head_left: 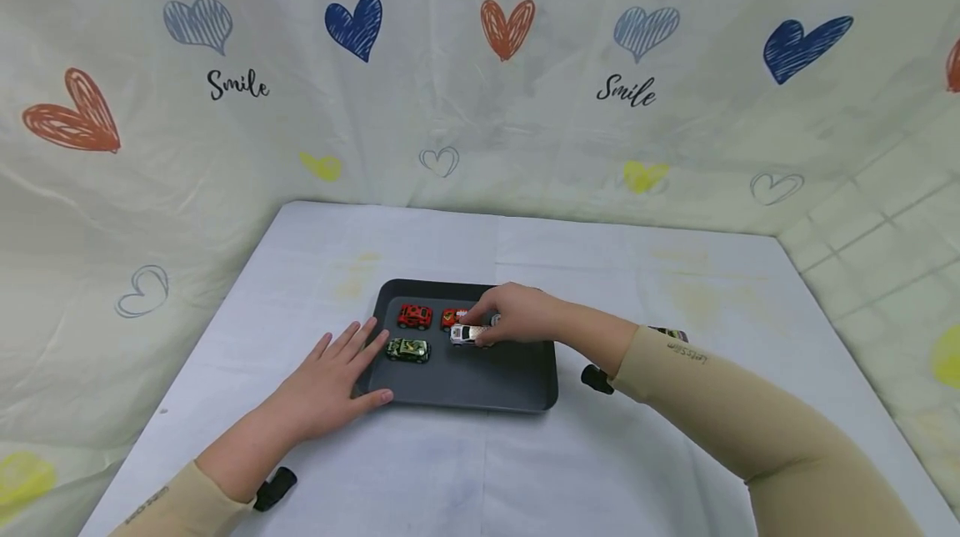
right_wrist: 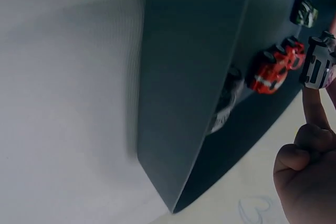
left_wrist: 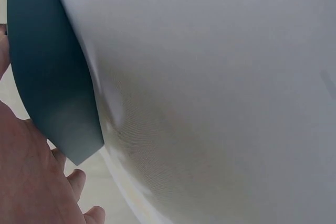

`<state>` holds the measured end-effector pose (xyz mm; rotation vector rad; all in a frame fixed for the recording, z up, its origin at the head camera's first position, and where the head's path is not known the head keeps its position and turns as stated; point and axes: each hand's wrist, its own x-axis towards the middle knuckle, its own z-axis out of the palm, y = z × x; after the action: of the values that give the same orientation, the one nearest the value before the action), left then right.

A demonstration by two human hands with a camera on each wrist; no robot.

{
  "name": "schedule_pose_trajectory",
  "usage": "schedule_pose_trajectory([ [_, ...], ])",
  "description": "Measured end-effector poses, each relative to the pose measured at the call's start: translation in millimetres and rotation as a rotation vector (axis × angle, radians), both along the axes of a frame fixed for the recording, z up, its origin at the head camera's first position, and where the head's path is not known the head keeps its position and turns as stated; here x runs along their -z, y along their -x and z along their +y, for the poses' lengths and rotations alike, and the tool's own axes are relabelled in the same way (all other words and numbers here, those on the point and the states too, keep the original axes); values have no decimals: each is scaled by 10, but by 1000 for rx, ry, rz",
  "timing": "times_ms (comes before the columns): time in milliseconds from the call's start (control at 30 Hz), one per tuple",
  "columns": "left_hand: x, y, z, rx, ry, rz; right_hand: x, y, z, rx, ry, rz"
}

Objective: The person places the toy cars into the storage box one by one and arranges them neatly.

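Observation:
A dark grey tray (head_left: 465, 391) lies on the table with several small toy cars in it. My right hand (head_left: 521, 312) pinches a white toy car (head_left: 465, 335) between thumb and fingers; the right wrist view shows this car (right_wrist: 317, 66) raised above the tray floor. A red-and-black toy car (head_left: 415, 316), another red toy car (head_left: 452, 318) and a green camouflage toy car (head_left: 408, 350) stand in the tray. One more, a grey-and-white toy car (right_wrist: 226, 103), is mostly hidden by my hand in the head view. My left hand (head_left: 330, 387) rests spread against the tray's left edge.
A white cloth (head_left: 555, 470) covers the table. Behind the right sleeve, a dark patterned object (head_left: 670, 333) shows in part on the cloth. Black wrist devices (head_left: 597, 379) sit at both cuffs. A curtain printed with hearts (head_left: 507, 28) hangs behind the table.

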<state>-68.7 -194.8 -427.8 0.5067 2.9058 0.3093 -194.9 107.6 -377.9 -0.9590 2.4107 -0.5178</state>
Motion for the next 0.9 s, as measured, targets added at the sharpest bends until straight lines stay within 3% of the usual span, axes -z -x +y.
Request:
schedule_pose_trajectory([
  [533,-12,3,10,6,-2,3,239,-61,-184,-69,-72,21],
  [900,-8,0,4,-3,-8,-6,188,-3,-180,-64,-50,25],
])
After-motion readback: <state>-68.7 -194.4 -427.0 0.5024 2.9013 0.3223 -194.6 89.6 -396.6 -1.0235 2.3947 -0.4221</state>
